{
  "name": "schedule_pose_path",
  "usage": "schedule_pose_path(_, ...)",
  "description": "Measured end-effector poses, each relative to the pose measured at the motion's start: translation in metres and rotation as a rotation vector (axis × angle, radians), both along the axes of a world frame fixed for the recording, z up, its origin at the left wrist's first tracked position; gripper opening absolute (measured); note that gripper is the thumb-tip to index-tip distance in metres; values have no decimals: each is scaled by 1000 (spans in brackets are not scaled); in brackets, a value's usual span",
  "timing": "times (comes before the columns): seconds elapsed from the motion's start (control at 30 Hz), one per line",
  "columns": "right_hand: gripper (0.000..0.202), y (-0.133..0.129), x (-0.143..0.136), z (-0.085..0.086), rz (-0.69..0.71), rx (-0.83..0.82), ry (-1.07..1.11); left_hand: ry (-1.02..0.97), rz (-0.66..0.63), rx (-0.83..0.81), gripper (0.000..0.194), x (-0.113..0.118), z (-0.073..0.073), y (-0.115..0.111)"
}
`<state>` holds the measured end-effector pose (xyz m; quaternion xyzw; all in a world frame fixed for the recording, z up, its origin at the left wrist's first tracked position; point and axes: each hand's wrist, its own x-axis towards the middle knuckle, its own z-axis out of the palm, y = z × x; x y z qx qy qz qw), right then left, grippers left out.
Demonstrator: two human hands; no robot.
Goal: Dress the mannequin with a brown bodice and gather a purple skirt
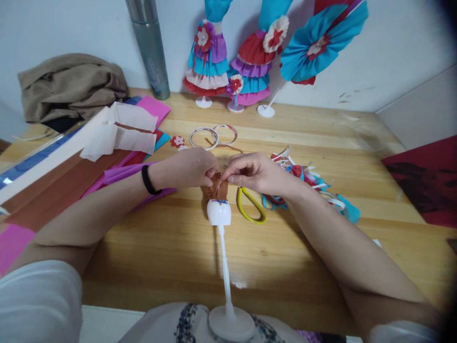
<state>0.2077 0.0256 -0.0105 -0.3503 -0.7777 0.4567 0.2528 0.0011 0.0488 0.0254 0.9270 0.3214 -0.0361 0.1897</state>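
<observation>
My left hand [194, 167], with a black band at the wrist, pinches the left side of a gathered piece of brown crepe paper [217, 189]. From the other side, the fingertips of my right hand [252, 172] pinch the same paper near its upper right edge. The paper sits at the far end of a white cup-shaped piece [219, 213] with small coloured marks at its rim. A white stem [224, 267] runs from that piece to a round base [231, 325] close to my body. Yellow scissor-like handles [252, 209] lie beside my right hand, their other end hidden.
Crepe paper sheets [50, 183] are spread at left, near a brown cloth [73, 85] and a bottle [152, 57]. Two rings [203, 138] lie beyond my hands. Paper scraps [303, 174] are heaped at right. Several paper-dressed stands [209, 62] line the wall.
</observation>
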Motion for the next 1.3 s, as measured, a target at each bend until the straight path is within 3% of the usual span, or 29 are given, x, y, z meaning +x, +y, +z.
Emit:
schedule_pose_path(0.5, 21, -11, -6, 17, 69, 310, -311, 99, 9, 44, 17, 7, 3, -7)
schedule_pose_path(0.7, 22, -11, -5, 16, 54, 352, -405, 65, 19, 61, 16, 6, -2, -4)
schedule_pose_path(1.07, 24, -12, -7, 15, 73, 425, -445, 45, 52, -12, 20, 10, 3, -10)
schedule_pose_path(1.3, 23, -11, -6, 14, 67, 403, -428, 49, 61, 68, 26, 11, -3, -14)
